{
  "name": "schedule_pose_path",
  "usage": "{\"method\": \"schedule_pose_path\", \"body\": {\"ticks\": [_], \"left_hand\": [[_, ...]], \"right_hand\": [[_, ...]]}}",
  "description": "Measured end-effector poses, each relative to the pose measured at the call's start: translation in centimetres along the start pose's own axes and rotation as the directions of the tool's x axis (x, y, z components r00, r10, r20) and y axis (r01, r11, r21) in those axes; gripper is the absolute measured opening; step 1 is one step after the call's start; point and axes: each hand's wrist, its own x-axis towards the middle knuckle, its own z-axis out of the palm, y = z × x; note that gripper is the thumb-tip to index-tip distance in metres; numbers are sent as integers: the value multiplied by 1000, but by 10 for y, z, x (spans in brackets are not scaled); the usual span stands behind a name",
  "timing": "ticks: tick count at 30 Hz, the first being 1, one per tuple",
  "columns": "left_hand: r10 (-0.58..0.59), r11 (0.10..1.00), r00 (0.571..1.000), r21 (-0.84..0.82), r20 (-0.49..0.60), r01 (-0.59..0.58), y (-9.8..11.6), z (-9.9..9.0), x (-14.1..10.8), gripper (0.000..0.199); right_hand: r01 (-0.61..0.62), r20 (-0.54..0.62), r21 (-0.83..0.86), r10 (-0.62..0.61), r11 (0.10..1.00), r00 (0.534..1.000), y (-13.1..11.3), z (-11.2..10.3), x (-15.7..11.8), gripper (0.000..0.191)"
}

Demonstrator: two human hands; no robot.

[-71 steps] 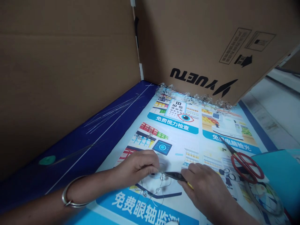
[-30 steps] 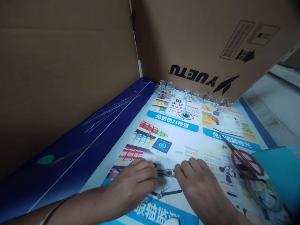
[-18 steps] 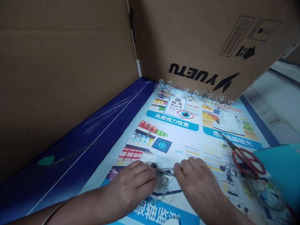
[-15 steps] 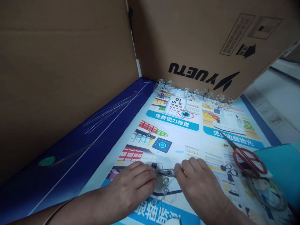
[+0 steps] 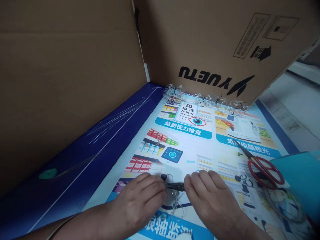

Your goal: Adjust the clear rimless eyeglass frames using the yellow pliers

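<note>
Both of my hands meet low in the middle of the head view, over a printed poster sheet. My right hand (image 5: 208, 193) is closed round small pliers (image 5: 176, 186), whose handles are mostly hidden in the fist. The dark jaws point left and reach the fingertips of my left hand (image 5: 142, 196). That hand pinches thin wire strung with clear beads (image 5: 175, 203); the strand loops down below the jaws. A small dark round piece (image 5: 164, 177) shows at the left fingertips. Fingers hide the exact spot where the jaws grip.
Red-handled scissors (image 5: 266, 170) lie to the right, beside a clear ring-shaped roll (image 5: 285, 206) and a teal sheet (image 5: 300, 176). Cardboard panels (image 5: 205, 40) stand behind and left. A row of beaded wire pieces (image 5: 207, 99) lies along the back. Clear strands (image 5: 117, 116) rest on the blue surface.
The pliers have turned in my right hand, so their jaws now look darker and flatter. My right fist has rolled slightly. The left hand keeps its pinch.
</note>
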Motion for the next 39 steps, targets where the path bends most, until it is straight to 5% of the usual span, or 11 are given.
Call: {"method": "schedule_pose_path", "body": {"ticks": [31, 39], "left_hand": [[27, 998, 999, 51, 18, -28, 3, 3, -12, 27], [61, 995, 998, 79, 15, -62, 4, -1, -9, 27]], "right_hand": [[-46, -31, -6, 45, 999, 998, -11, 8, -2, 28], [-63, 39, 24, 62, 998, 997, -10, 6, 1, 26]]}}
